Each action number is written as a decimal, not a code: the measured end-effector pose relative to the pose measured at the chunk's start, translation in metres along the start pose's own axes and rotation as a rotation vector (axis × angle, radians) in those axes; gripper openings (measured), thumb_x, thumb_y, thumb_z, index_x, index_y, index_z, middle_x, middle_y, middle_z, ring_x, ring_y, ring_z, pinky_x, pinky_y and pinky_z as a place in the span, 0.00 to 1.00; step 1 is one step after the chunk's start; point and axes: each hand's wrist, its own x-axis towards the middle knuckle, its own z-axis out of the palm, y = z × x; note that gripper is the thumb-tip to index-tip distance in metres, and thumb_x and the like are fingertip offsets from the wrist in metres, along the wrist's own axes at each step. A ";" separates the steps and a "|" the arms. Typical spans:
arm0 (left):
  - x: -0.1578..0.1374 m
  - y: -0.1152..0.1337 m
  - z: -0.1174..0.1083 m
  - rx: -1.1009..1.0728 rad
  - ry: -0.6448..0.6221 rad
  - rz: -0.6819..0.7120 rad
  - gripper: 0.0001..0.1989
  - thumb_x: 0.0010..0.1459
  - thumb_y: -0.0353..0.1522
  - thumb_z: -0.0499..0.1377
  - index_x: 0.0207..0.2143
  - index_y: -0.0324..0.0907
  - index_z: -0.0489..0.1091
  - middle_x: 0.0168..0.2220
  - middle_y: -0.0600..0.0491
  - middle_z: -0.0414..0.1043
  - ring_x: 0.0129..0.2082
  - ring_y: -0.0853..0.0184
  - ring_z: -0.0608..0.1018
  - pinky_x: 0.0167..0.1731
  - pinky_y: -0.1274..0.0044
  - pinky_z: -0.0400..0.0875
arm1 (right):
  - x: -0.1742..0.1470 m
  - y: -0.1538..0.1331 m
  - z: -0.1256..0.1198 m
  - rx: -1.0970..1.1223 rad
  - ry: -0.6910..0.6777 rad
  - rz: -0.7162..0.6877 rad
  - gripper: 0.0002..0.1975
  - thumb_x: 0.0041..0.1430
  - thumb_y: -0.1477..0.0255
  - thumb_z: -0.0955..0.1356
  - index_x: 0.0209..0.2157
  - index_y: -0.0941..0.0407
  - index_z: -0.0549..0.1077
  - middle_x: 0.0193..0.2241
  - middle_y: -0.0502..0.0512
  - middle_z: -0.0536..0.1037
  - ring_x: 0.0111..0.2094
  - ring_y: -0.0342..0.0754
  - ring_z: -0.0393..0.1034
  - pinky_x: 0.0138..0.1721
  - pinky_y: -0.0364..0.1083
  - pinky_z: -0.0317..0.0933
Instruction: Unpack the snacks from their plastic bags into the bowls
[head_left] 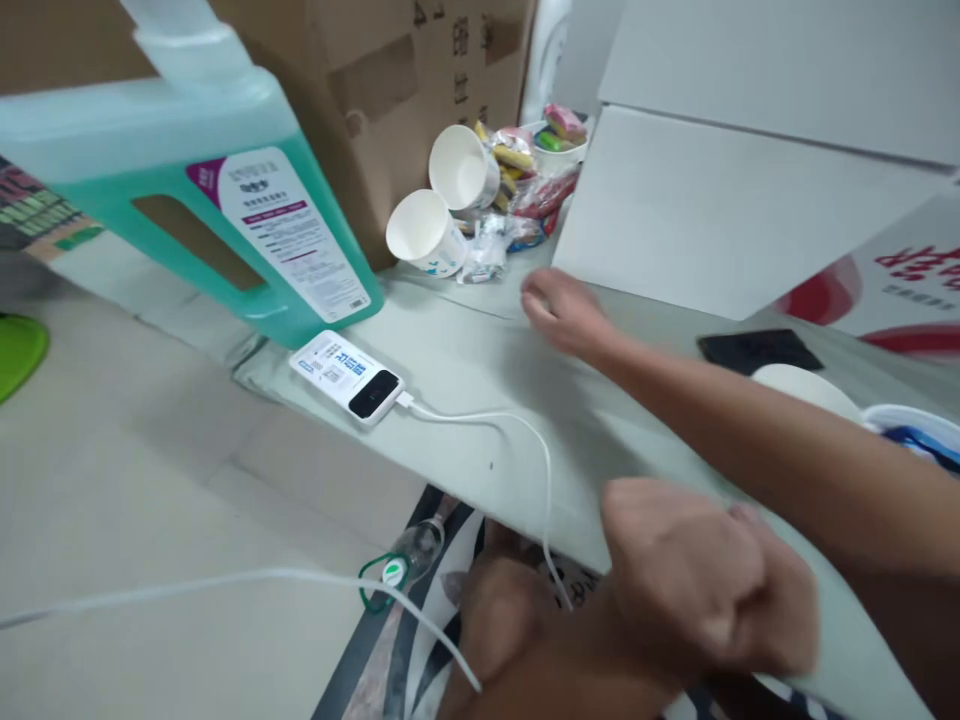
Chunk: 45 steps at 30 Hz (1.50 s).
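Note:
My right hand reaches in from the right edge, just above the cloth-covered tabletop. Its fingers are curled together, and I cannot make out whether anything is in them. Nearest to it lie plastic-wrapped snacks and two white paper cups tipped on their sides. Lower down, my left hand is a blurred fist by the table's front edge; what it may hold is hidden. A white power bank with a dark display lies on the table. Its white cable runs down behind my left forearm.
A large jug of green liquid stands at the left by a cardboard box. A white box is at the back right, with a dark phone before it. A clear bottle is below the table.

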 end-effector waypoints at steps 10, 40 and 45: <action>0.011 -0.018 -0.013 -0.029 0.108 -0.128 0.22 0.58 0.23 0.52 0.22 0.43 0.37 0.18 0.60 0.36 0.16 0.78 0.48 0.18 0.79 0.44 | 0.085 0.005 0.065 -0.285 -0.096 0.046 0.27 0.62 0.69 0.65 0.62 0.62 0.63 0.61 0.71 0.67 0.57 0.63 0.67 0.56 0.61 0.63; -0.055 0.012 0.063 0.013 -1.222 -0.520 0.19 0.64 0.48 0.52 0.38 0.42 0.70 0.29 0.54 0.74 0.28 0.68 0.74 0.31 0.76 0.65 | -0.403 0.068 -0.106 -0.158 0.374 0.323 0.19 0.61 0.69 0.69 0.53 0.54 0.73 0.47 0.62 0.80 0.46 0.58 0.76 0.46 0.54 0.70; -0.072 0.008 0.076 0.003 -1.325 -0.672 0.34 0.57 0.43 0.63 0.62 0.42 0.60 0.52 0.42 0.74 0.35 0.65 0.80 0.36 0.74 0.74 | -0.409 0.074 -0.111 -0.104 0.340 0.210 0.18 0.62 0.71 0.67 0.54 0.53 0.73 0.54 0.64 0.76 0.51 0.60 0.73 0.51 0.58 0.68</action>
